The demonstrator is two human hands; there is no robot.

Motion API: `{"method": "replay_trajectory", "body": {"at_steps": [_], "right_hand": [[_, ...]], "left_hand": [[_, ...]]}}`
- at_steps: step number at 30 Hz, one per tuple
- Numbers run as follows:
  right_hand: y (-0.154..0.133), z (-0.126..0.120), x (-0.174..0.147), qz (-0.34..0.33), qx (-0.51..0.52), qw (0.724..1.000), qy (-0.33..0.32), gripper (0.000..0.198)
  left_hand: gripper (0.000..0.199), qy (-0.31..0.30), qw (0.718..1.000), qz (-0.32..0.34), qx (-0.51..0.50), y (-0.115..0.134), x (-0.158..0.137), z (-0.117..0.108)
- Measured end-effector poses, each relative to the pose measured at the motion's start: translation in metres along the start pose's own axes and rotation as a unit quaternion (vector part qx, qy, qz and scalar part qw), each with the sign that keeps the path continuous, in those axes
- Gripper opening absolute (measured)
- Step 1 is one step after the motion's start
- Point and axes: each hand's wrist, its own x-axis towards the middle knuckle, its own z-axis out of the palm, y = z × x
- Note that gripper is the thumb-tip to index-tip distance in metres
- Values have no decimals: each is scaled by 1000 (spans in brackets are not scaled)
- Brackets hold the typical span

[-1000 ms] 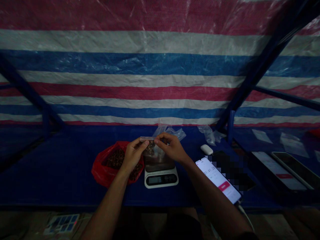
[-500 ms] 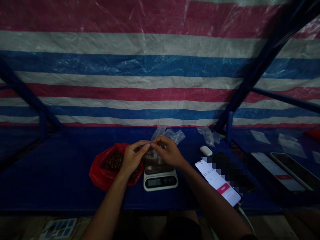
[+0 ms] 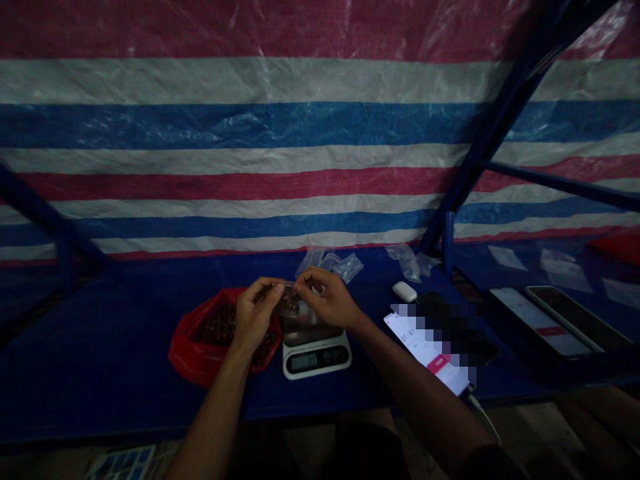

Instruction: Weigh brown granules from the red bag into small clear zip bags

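A small clear zip bag (image 3: 289, 304) with some brown bits in it hangs above the scale. My left hand (image 3: 254, 312) pinches its top edge between thumb and finger. Close by, my right hand (image 3: 328, 299) also pinches that edge, its fingers curled. Beneath them stands a white digital scale (image 3: 317, 358) with a metal plate and a lit display, too dim to read surely. To its left, an open red plastic bag (image 3: 186, 350) holds many small dark brown pieces (image 3: 219, 325), partly hidden by my left hand and forearm.
Behind the scale lie crumpled clear bags (image 3: 346, 267), with more clear plastic (image 3: 410, 261) farther right. A white earbud case (image 3: 405, 291) and a lit phone (image 3: 425, 353) with a cable are right of my forearm. Two other phones (image 3: 575, 320) rest beyond a blue post (image 3: 448, 241).
The hands have spread slightly apart along the bag's top edge, and more of the bag shows between them. The view has shifted a little; the scale and red bag stay put.
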Motion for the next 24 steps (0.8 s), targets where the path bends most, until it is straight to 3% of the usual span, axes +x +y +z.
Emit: {"method": "replay_trajectory", "body": {"at_steps": [5, 14, 21, 24], "right_hand": [[4, 0, -1, -2, -4, 1000, 14, 11], [-2, 1, 0, -30, -6, 1000, -6, 10], [-4, 7, -2, -48, -41, 998, 9, 10], [-2, 1, -1, -51, -50, 997, -14, 9]], "left_hand": [[27, 7, 1000, -10, -5, -5, 1, -2], [17, -35, 995, 57, 71, 7, -2, -2], [16, -12, 992, 89, 93, 10, -1, -1], [15, -15, 990, 91, 109, 9, 0, -4]]}}
